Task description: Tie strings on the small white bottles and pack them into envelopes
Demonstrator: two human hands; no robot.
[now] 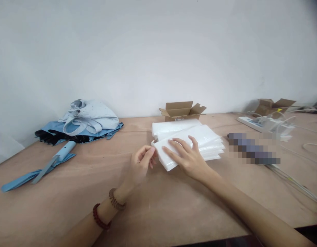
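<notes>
A fanned stack of white plastic packing bags (pixel 204 133) lies in the middle of the table, the layers slipping out to the right. My right hand (pixel 188 156) rests on the top bag with its fingers spread flat. At the stack's left corner, my left hand (pixel 143 157) is closed, thumb and index finger pinching the edge of a bag. The exact spot between those fingertips is partly hidden.
An open cardboard box (pixel 180 109) stands behind the stack. To the left are a pale cloth bag (pixel 96 115), blue fabric (pixel 51 128) and a folded blue umbrella (pixel 63 151). At right: a blurred-out object (pixel 251 147), a power strip (pixel 263 125), cables and another box (pixel 266 107).
</notes>
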